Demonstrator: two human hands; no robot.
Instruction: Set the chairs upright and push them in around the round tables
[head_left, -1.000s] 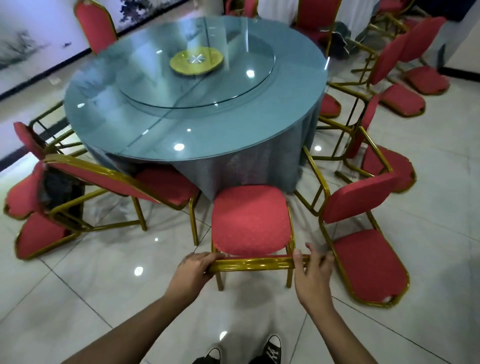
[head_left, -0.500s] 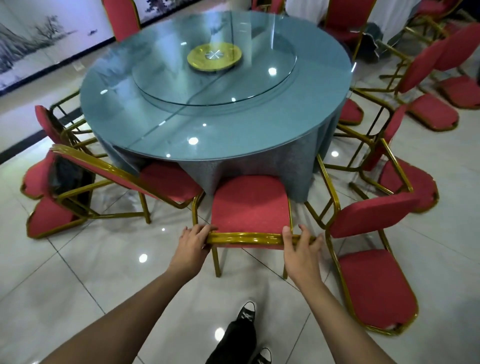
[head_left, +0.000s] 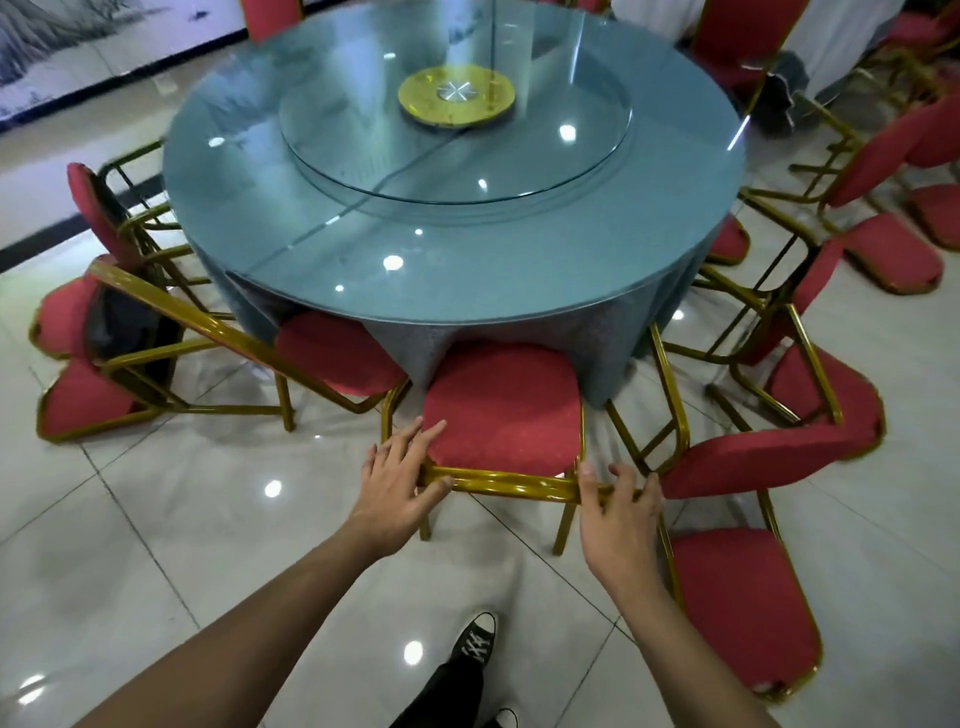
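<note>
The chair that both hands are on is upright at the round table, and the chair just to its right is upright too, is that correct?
Not quite. The head view shows both hands, left and right, on the upright chair at the round table, but the chair to its right is tipped over, backrest on the floor.

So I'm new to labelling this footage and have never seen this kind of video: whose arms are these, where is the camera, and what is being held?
There is no machine here. The camera sits on a person's head, looking down and forward, so the arms are their own. The left hand and right hand both rest on the gold top rail of an upright red chair, whose seat is partly under the round table. On the table lies a glass turntable with a yellow disc at its centre. Either side, a tipped chair on the left and a tipped chair on the right are not yet upright.
</note>
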